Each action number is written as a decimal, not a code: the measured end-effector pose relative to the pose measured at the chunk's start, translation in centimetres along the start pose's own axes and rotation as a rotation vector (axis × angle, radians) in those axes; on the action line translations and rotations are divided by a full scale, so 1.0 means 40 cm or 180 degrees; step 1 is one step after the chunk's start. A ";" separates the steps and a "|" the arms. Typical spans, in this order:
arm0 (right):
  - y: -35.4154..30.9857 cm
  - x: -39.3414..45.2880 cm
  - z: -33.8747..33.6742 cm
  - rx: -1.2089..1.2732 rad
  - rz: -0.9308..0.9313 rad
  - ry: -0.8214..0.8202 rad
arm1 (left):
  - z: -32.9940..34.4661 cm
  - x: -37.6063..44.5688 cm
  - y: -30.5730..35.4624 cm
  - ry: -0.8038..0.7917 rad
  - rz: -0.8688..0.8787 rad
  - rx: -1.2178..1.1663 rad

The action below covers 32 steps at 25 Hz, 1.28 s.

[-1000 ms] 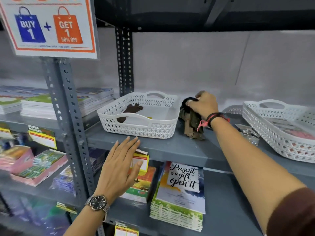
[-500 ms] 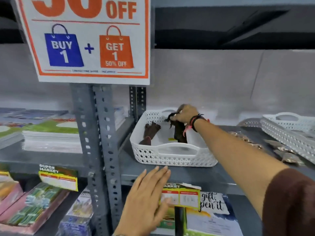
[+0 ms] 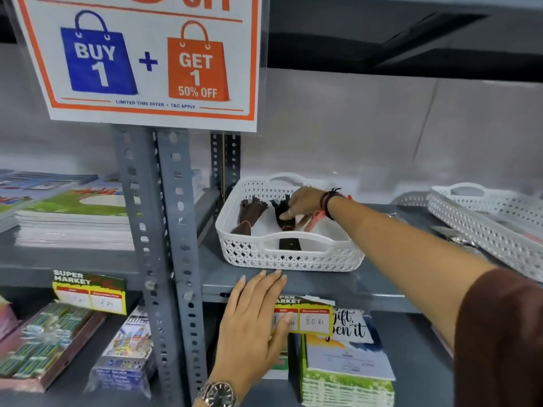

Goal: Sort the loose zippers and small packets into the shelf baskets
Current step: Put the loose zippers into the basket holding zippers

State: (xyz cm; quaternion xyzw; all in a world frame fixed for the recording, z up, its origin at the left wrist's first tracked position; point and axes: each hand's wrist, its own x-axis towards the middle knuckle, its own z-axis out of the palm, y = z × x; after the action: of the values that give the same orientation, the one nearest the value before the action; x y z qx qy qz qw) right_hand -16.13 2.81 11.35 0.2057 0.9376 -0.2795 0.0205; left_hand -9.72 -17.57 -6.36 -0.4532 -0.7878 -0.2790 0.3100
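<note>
A white lattice basket (image 3: 289, 237) stands on the grey middle shelf. In its left half lies a brown zipper bundle (image 3: 249, 215). My right hand (image 3: 304, 201) reaches into the basket from the right, fingers closed on a black zipper bundle (image 3: 289, 243) that lies along the basket floor. My left hand (image 3: 255, 315) rests flat, fingers apart, against the shelf's front edge below the basket and holds nothing. A second white basket (image 3: 476, 230) sits at the right, with loose clear packets (image 3: 458, 238) on the shelf beside it.
A grey perforated upright (image 3: 164, 230) stands left of the basket, with a large offer sign (image 3: 141, 60) hanging above it. Stacks of books (image 3: 73, 218) fill the left shelf. A price tag (image 3: 314, 318) and more books sit on the lower shelf.
My right hand carried the black zipper bundle from the shelf beside the basket over the rim and down onto the basket floor. My left hand stayed at the shelf edge.
</note>
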 end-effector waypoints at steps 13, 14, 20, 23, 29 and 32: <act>0.294 -0.099 -0.127 -0.0045 0.1090 0.0607 | 0.022 0.004 0.022 0.0303 -0.0212 -0.0068; 0.296 -0.095 -0.117 0.0035 0.1059 0.0619 | 0.020 0.004 0.022 0.0284 -0.0207 -0.0055; 0.312 -0.085 -0.095 0.0611 0.1106 0.0914 | 0.016 0.000 0.018 0.0170 -0.0201 -0.0058; 0.310 -0.094 -0.116 0.0575 0.1047 0.1322 | 0.018 0.000 0.019 0.0187 -0.0209 -0.0067; 0.219 -0.117 -0.227 0.0419 0.0450 0.2536 | 0.019 0.001 0.021 0.0232 -0.0203 -0.0085; 0.153 -0.103 -0.249 0.0572 0.0061 0.2860 | 0.019 0.003 0.023 0.0226 -0.0190 -0.0106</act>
State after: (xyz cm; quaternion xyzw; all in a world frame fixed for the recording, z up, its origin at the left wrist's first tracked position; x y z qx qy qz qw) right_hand -9.17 11.23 17.22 0.3161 0.8237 -0.2426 -0.4035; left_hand -9.14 -16.56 -6.64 -0.4244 -0.7847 -0.3171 0.3217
